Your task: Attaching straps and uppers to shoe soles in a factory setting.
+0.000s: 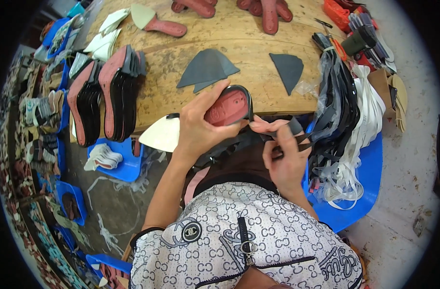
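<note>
We grip a red, round-ended, black-edged insole point(227, 108) in our left hand point(199, 123) | right of the insole, our right hand point(286, 153) grips a flat black strip point(296, 126)

Insole point(227, 107) between the left fingers point(230, 129): matt, embossed
Edging point(250, 103) around it: glossy, smooth
Strip point(296, 126) in the right fingers point(288, 140): smooth-looking
Tabletop point(162, 58) beyond the fingers: worn, stained wood
Blue holder point(371, 178) right of the fingers: smooth plastic
</note>
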